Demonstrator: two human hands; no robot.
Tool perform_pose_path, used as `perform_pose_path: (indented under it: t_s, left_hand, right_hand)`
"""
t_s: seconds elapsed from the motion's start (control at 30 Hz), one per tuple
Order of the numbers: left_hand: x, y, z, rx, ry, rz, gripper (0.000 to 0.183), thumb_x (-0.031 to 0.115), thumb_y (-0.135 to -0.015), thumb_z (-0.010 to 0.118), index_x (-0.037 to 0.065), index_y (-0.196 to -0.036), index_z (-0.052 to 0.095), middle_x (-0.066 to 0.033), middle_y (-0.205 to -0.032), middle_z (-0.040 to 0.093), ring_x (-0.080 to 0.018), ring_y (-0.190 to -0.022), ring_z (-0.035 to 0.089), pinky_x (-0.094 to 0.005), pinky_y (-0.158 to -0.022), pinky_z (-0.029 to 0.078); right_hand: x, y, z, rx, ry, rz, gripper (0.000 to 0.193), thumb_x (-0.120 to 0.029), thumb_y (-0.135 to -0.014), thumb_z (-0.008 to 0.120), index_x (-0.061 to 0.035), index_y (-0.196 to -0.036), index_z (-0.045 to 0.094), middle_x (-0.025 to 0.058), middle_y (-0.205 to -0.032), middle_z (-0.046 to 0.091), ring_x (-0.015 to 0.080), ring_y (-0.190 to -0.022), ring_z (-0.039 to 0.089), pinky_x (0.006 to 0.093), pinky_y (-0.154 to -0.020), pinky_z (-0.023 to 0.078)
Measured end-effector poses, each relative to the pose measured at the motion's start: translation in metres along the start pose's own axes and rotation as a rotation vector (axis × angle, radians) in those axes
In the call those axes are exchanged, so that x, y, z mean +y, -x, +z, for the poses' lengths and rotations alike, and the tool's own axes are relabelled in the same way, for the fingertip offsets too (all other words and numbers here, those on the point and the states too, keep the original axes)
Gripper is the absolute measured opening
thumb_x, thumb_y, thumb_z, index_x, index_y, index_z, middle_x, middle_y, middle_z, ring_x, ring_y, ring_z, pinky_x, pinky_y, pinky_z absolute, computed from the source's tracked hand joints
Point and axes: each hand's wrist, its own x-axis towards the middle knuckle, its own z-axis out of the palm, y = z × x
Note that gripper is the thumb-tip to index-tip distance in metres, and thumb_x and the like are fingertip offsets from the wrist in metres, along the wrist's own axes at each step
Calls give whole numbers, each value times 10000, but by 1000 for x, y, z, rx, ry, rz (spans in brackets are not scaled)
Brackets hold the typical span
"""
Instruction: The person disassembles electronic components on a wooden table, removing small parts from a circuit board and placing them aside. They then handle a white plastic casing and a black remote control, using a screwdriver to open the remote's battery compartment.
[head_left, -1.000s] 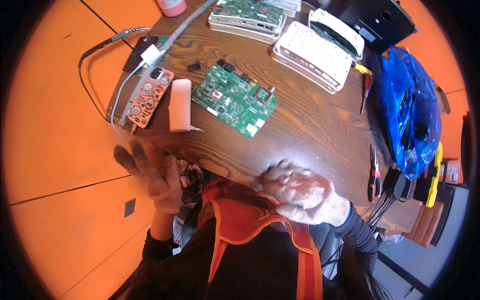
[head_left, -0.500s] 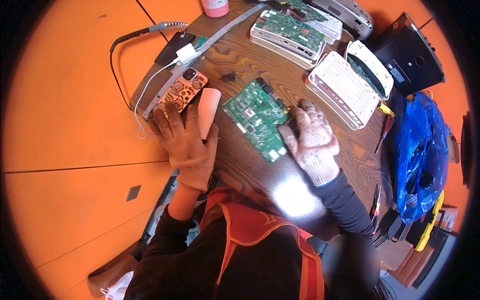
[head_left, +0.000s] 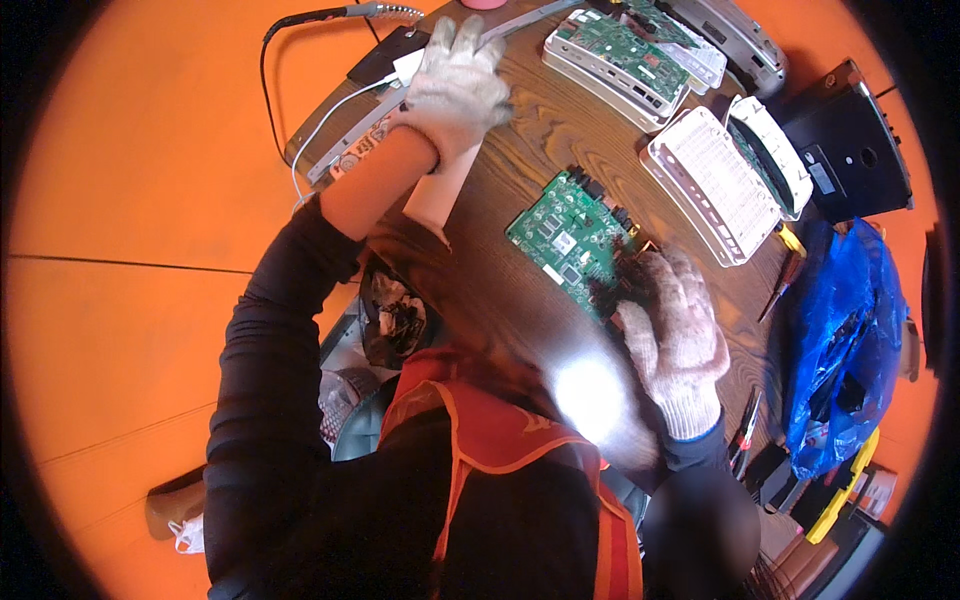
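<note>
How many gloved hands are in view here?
2: the left hand, beside the white charger block at the table's far left, and the right hand, by the right edge of the loose green circuit board. No others show.

knit-gloved hands [head_left: 685, 330], glossy wood-grained table [head_left: 485, 270]

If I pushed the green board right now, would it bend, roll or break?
The green board is probably stiff, since it looks like a thin, flat sheet with straight edges. It likely would slide rather than roll, because it lies flat on the table. It may be fragile: lots of tiny parts cover its top.
</note>
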Motion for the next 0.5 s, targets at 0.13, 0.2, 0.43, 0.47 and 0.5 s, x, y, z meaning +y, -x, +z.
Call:
perform_pose_path:
  t_s: [0.13,0.2,0.43,0.47,0.5]
  left_hand:
    - [-35,42,-40,65,201,-29,263,174,-895,664,52,-1120,722,-196,-1301,618,-371,-1298,520,-497,-1083,398]
    - [-50,94,-61,320,336,-72,316,134,-941,596,-6,-1214,669,-224,-1304,618,-357,-1331,498,-441,-1110,380]
    - [36,341,-9,391,710,-832,385,-34,-816,708,6,-1198,691,-195,-1354,609,-332,-1264,572,-390,-1045,472]
    - [52,362,9,275,817,-990,357,27,-853,703,1,-1209,686,-221,-1363,598,-349,-1297,549,-399,-1066,457]
    - [60,379,25,7,726,-1010,384,101,-888,679,-7,-1256,654,-239,-1368,586,-365,-1312,528,-418,-1085,440]
  right_hand:
    - [6,14,0,91,-127,-58,525,-266,-942,685,32,-1358,568,255,-1328,614,388,-1192,631,442,-1035,494]
    - [8,24,0,28,-455,94,531,-248,-962,662,36,-1392,533,248,-1373,582,379,-1237,596,441,-1060,470]
    - [25,42,-25,-144,-155,46,549,-195,-997,603,27,-1469,433,222,-1484,475,341,-1371,455,431,-1150,346]
    - [28,43,-29,-159,-148,47,552,-187,-1002,595,26,-1480,419,218,-1499,460,336,-1390,435,430,-1162,328]
    - [30,45,-33,-174,-143,49,556,-180,-1007,587,25,-1491,404,215,-1515,445,330,-1409,415,429,-1175,310]
